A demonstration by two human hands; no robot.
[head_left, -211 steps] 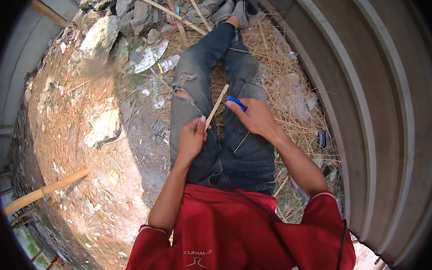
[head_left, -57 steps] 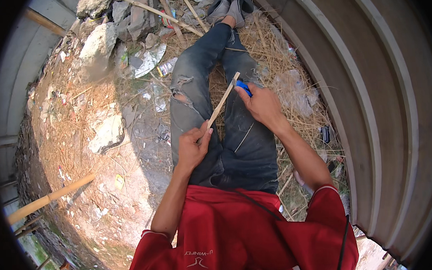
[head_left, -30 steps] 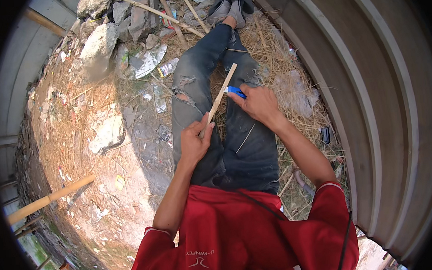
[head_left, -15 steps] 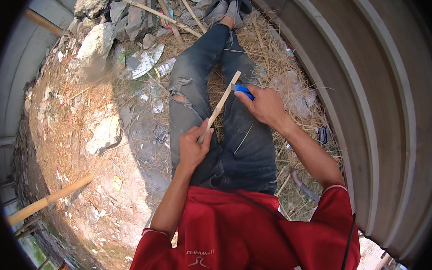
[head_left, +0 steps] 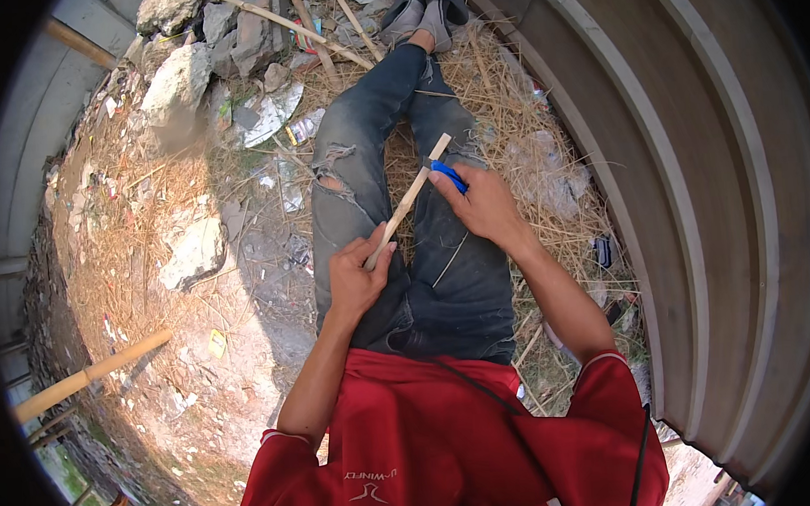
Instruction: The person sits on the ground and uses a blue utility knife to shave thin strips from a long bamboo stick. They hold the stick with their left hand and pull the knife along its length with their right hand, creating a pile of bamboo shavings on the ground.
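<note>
Over my lap, my left hand (head_left: 360,272) is closed round the lower end of a pale wooden stick (head_left: 409,198), which slants up and away to the right. My right hand (head_left: 481,205) grips a blue-handled utility knife (head_left: 449,176). Its blade meets the stick a little below the far tip. A thin sliver (head_left: 451,260) lies on the dark, torn trousers (head_left: 353,214) under my hands.
Corrugated metal sheeting (head_left: 656,148) rises close on my right. Dry straw (head_left: 530,109) and litter cover the ground. Rocks (head_left: 176,82) and long poles (head_left: 283,26) lie at the far left. A bamboo pole (head_left: 95,375) juts in from the left.
My right hand and the knife have shifted slightly left and toward me along the stick. My left hand still holds the lower end, having moved a little left.
</note>
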